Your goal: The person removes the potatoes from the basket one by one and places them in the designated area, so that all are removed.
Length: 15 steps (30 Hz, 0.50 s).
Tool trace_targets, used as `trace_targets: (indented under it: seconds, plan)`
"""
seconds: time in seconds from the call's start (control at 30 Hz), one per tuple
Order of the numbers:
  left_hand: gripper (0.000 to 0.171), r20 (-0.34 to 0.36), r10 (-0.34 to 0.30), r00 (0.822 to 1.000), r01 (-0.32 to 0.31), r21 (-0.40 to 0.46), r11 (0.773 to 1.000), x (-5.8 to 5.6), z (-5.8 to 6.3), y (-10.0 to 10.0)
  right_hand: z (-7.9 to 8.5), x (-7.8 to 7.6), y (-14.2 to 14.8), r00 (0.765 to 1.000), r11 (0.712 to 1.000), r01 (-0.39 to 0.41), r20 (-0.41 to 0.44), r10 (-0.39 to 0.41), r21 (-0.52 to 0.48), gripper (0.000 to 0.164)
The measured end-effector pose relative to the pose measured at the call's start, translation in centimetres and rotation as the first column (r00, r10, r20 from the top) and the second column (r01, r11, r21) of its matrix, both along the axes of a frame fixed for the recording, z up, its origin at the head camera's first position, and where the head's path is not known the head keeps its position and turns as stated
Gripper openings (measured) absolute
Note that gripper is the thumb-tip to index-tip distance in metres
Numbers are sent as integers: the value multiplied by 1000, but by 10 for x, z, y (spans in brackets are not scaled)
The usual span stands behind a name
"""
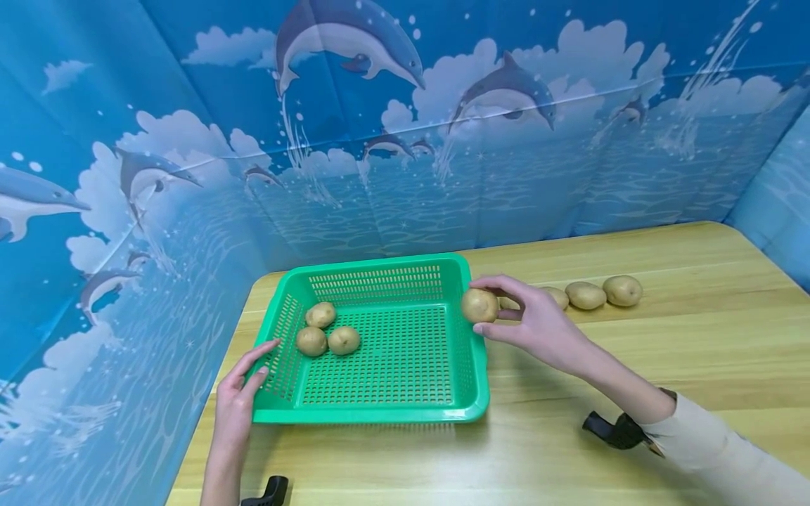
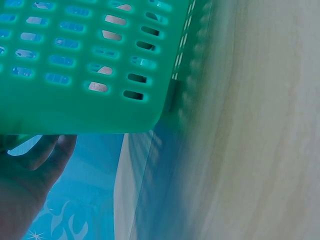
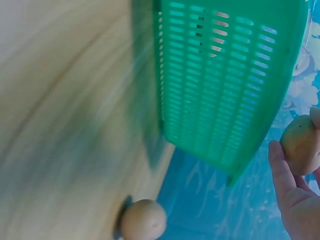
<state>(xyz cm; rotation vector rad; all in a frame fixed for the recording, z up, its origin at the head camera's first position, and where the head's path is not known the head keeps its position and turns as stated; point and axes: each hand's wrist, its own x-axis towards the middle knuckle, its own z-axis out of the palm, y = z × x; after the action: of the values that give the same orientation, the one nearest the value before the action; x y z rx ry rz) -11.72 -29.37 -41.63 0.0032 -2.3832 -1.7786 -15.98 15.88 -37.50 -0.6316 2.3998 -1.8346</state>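
A green plastic basket with slotted walls stands on the table. Three potatoes lie inside it toward the left, among them a round potato. My left hand grips the basket's left rim, its fingers over the edge; part of it shows below the green wall in the left wrist view. Between thumb and fingers, my right hand pinches another potato, held up at the basket's right rim. In the right wrist view this potato appears beside the slotted wall, apart from the table.
To the right of the basket, several potatoes lie in a row on the wooden table, ending with a potato; my right hand partly hides the row. A blue dolphin-print curtain hangs behind the table and along its left side.
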Motion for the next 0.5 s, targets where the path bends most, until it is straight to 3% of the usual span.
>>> trace_targets:
  seconds: [0.33, 0.5]
  plan:
    - [39, -19, -7, 1000, 7, 11, 1000, 1, -2, 0, -20, 0, 16, 999, 999, 32, 21, -33, 43, 58]
    - [38, -22, -3, 1000, 3, 12, 1000, 1, -3, 0, -28, 0, 26, 999, 993, 54, -10, -54, 104, 59]
